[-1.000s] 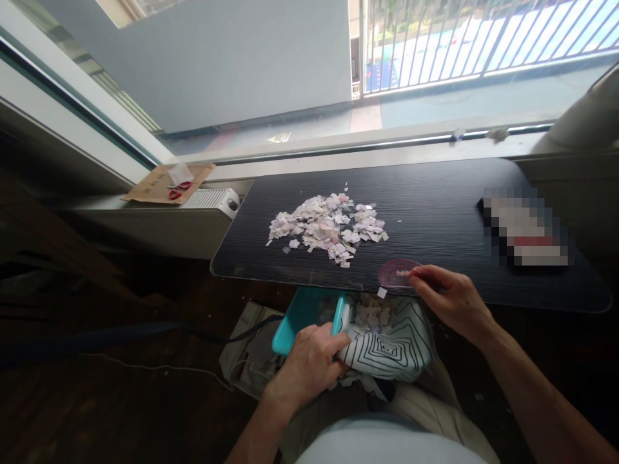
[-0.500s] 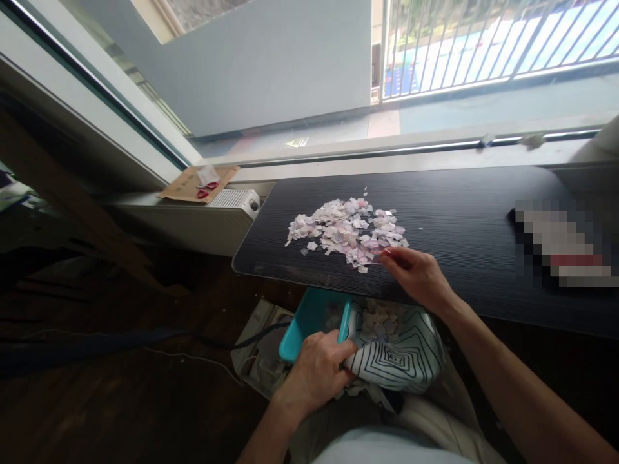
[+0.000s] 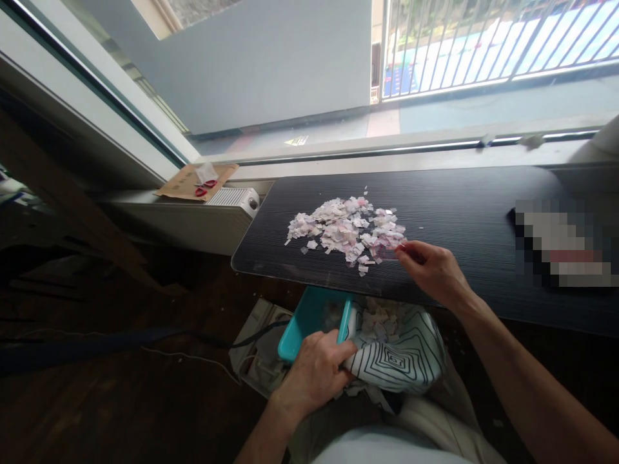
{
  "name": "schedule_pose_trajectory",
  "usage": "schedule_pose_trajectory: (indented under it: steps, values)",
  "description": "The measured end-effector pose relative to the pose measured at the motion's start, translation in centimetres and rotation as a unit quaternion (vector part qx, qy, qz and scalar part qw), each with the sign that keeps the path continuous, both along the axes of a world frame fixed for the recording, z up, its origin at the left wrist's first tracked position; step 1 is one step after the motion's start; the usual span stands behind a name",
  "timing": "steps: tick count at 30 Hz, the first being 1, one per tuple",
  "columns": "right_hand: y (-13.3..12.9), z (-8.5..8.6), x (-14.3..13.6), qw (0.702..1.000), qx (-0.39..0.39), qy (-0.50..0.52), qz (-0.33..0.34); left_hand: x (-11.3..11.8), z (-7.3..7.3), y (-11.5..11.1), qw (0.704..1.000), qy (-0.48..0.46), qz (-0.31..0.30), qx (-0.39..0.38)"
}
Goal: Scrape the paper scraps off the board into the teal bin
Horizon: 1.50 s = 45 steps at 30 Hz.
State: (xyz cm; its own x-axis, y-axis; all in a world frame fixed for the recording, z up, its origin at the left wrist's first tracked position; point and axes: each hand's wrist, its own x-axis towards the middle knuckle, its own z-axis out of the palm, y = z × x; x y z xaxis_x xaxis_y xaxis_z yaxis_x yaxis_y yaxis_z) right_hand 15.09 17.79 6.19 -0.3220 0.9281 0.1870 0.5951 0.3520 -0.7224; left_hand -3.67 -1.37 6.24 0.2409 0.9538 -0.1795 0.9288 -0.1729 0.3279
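Observation:
A loose heap of small white and pinkish paper scraps [image 3: 341, 225] lies on the black table [image 3: 464, 212]. At its right edge, my right hand [image 3: 430, 265] pinches a thin, clear pinkish sheet [image 3: 387, 250], whose far end touches the scraps. Below the table edge, my left hand [image 3: 319, 364] grips the near left corner of a white cloth with black lines [image 3: 396, 361], right beside the rim of a turquoise bin [image 3: 294, 345]. More scraps [image 3: 382, 317] rest in the hollow of the cloth.
On the sill at left, red-handled scissors [image 3: 206, 187] lie on a brown envelope [image 3: 178, 183], beside a white radiator [image 3: 235, 198]. A blurred-out object [image 3: 563, 248] is at the table's right. Behind the table runs a window, and a box [image 3: 246, 348] stands left of the bin.
My right hand has moved a little to the right with the clear sheet, showing more of it beside the heap. My left hand has kept its place on the cloth.

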Motion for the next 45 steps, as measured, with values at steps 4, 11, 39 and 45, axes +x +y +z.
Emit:
schedule_pose_trajectory:
  steps: [4, 11, 39, 45]
  values:
    - [0.0, -0.1, -0.1, 0.999, -0.013, 0.038, 0.032, 0.2, 0.1, -0.1, 1.000, 0.005, 0.003, -0.004]
    - [0.2, 0.1, -0.3, 1.000, 0.003, 0.010, 0.009, 0.1, 0.1, -0.4, 1.000, 0.008, 0.007, -0.008]
    - [-2.6, 1.2, 5.9, 0.997, -0.071, -0.021, -0.005, 0.3, -0.2, 0.1, 1.000, 0.003, -0.012, -0.007]
    - [-2.5, 0.9, 5.9, 0.996, -0.092, -0.002, 0.005, 0.8, -0.1, 0.3, 1.000, -0.011, -0.023, -0.008]
